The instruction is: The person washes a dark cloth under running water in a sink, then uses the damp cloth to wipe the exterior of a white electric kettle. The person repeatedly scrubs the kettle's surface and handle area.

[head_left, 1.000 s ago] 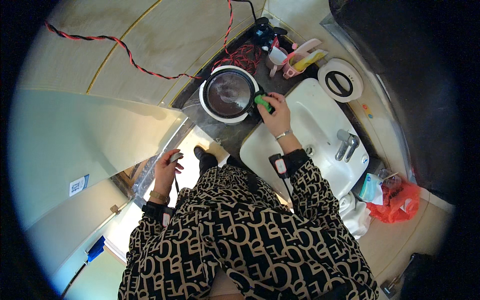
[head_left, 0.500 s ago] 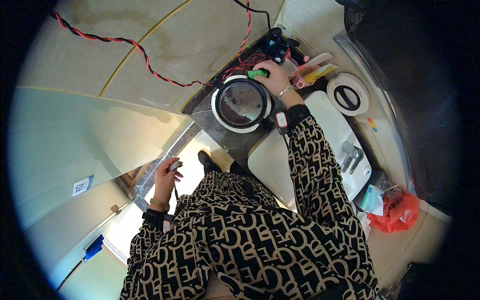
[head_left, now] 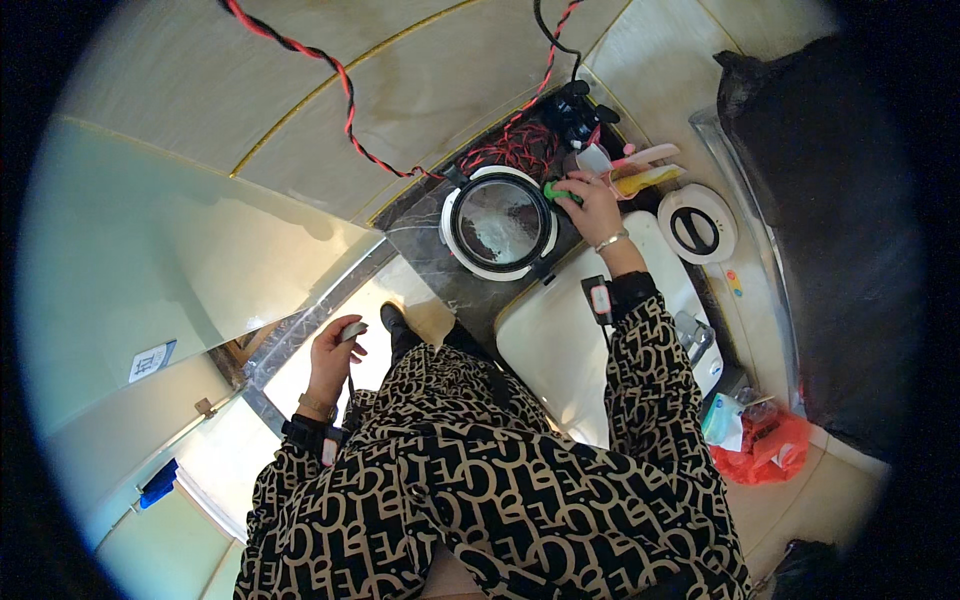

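My right hand (head_left: 597,212) is closed on a bright green sponge or cloth (head_left: 560,194), at the right rim of a round white appliance with a black inner ring (head_left: 447,225). Inside the ring is a dark, shiny round area with whitish patches; I cannot tell whether it is glass or water. Lower on the left, away from the counter, my left hand (head_left: 332,362) has its fingers curled around a small grey object (head_left: 352,330) whose kind I cannot make out.
A white sink (head_left: 550,340) with a chrome faucet (head_left: 694,336) lies right of the appliance. Behind it stand a pink holder with brushes (head_left: 625,175), a white disc with a black handle (head_left: 697,225) and tangled red-black wires (head_left: 515,150). A red plastic bag (head_left: 765,450) sits at the right.
My right hand has moved with the green sponge or cloth from the appliance's upper rim down along its right side. My left hand stays where it was. The view has shifted slightly.
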A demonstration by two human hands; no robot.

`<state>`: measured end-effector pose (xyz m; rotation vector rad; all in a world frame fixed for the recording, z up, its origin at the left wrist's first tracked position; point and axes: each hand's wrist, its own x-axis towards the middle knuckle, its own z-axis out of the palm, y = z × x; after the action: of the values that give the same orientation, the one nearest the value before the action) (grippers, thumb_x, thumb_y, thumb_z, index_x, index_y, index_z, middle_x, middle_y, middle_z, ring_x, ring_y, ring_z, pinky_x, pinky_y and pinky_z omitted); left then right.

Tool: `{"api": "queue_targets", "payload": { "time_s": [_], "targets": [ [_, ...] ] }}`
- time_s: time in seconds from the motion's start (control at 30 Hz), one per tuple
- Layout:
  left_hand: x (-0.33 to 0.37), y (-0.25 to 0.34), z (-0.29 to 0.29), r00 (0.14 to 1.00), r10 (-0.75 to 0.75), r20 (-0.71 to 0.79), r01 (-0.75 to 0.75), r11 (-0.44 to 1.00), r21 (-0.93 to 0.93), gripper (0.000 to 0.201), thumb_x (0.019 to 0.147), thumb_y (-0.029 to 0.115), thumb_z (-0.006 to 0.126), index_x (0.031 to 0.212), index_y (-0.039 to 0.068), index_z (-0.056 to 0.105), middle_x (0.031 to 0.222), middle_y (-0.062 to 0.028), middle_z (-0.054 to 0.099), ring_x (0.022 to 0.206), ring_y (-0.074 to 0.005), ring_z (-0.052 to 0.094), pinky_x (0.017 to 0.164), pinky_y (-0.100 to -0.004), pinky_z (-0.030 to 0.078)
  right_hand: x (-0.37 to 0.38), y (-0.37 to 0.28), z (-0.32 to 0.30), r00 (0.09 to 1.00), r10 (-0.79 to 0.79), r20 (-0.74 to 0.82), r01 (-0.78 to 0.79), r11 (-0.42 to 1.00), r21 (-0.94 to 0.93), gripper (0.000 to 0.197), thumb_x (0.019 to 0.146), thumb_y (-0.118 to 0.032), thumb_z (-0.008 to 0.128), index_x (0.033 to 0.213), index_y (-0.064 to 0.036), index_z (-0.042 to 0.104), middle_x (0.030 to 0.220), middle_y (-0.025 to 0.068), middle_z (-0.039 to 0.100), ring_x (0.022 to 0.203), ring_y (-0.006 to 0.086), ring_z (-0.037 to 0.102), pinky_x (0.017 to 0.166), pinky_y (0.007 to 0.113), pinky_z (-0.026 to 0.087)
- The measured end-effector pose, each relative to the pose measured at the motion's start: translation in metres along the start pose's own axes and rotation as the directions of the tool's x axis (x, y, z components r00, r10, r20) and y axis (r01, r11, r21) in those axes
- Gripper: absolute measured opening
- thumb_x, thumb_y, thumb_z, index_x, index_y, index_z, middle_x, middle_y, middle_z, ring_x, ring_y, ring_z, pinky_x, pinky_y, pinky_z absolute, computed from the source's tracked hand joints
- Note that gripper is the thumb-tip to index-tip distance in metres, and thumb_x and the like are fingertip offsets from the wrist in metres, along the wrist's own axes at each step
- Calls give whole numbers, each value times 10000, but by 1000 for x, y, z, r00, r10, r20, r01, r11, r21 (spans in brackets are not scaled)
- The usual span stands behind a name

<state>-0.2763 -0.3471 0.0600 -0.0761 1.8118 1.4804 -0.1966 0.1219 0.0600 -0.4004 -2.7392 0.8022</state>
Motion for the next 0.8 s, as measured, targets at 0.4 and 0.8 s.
{"api": "queue_targets", "payload": {
  "time_s": [0.4, 0.8],
  "targets": [
    [-11, -1, -25, 993, 33, -115, -35, 999, -16, 283, 877, 10, 503, 1148, 43, 579, 952, -46, 646, 648, -97, 597, 549, -206, 467, 106, -45, 56, 836, -491, 247, 471, 871, 138, 167, 757, -27, 606, 881, -120, 671, 1103, 122, 599, 1029, 317, 547, 911, 385, 440],
    [-8, -21, -30, 994, -12, -110, 2, 996, -88, 290, 877, 11, 481, 1152, 30, 571, 959, -76, 644, 649, -120, 606, 547, -222, 484, 97, -29, 34, 874, -418, 248, 422, 906, 40, 195, 763, -41, 631, 927, -139, 672, 1103, 124, 584, 1057, 317, 532, 923, 384, 438]
  ]
}}
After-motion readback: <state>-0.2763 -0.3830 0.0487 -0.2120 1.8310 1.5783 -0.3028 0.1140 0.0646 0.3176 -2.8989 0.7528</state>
